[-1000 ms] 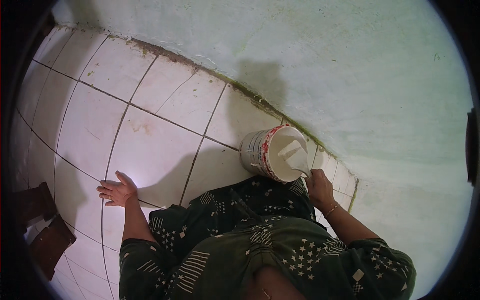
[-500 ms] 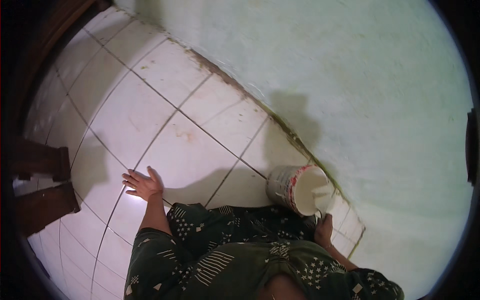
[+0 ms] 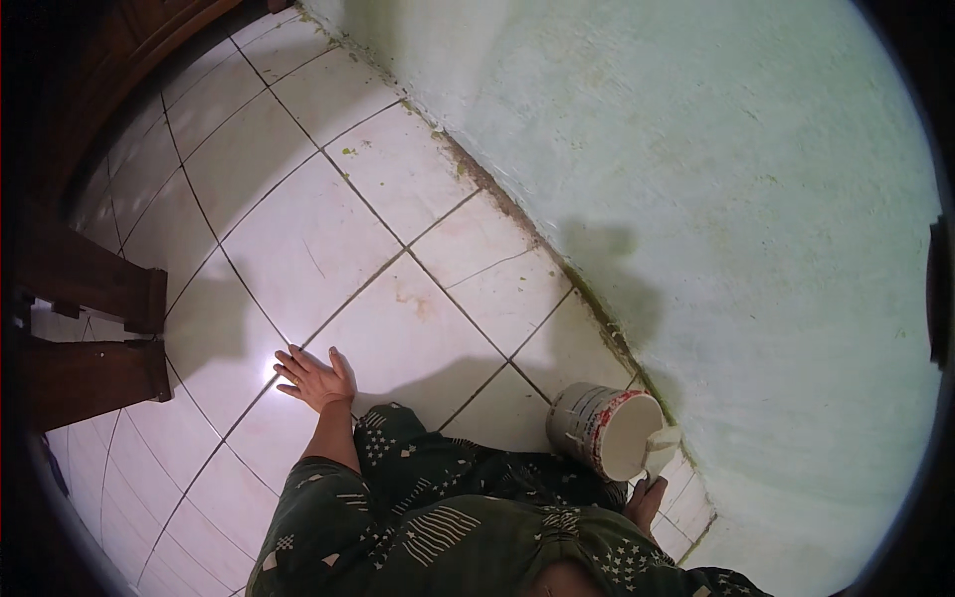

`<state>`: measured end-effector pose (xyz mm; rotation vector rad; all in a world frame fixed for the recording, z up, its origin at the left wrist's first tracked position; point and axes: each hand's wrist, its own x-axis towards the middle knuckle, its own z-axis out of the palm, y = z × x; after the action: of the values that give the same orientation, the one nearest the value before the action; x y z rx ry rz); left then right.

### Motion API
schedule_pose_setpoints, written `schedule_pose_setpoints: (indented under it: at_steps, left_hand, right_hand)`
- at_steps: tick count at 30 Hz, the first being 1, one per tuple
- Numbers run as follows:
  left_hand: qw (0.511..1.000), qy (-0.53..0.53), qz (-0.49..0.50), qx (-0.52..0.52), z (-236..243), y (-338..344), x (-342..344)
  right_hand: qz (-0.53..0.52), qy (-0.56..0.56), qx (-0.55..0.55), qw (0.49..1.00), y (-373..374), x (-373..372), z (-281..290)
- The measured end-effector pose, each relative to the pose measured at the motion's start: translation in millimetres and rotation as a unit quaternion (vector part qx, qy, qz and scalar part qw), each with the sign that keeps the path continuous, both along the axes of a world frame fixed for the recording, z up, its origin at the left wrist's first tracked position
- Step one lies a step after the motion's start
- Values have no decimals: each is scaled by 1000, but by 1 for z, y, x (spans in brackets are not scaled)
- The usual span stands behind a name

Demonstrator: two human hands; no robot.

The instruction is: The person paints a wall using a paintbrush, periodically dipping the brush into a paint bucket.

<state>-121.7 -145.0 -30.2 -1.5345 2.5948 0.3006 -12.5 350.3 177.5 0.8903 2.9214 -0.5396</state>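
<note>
Since the earlier frame the view has swung left, so the paint bucket [image 3: 607, 430] now sits lower and further right, against the foot of the pale green wall [image 3: 756, 219], while the left hand [image 3: 316, 378] has stayed flat on the floor tiles [image 3: 298, 229], fingers spread, holding nothing. The right hand [image 3: 647, 497] is the nearer one, just below the bucket's tilted mouth. Its grip closes on the handle of a white tool [image 3: 662, 450], apparently a brush, reaching into the bucket.

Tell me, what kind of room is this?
Probably a room in a house being painted: white floor tiles, a pale green wall, dark wooden furniture and a paint bucket.
</note>
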Motion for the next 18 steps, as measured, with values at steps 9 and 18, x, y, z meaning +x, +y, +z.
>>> schedule_pose_setpoints:
  at_steps: [9, 18]
  left_hand:
    - [1000, 9, -10, -13, -7, -7, 11]
    - [1000, 22, -13, 15, -6, -3, -2]
  right_hand:
    - [85, -45, -78, 992, -143, -168, 32]
    - [363, 232, -176, 885, -286, -368, -120]
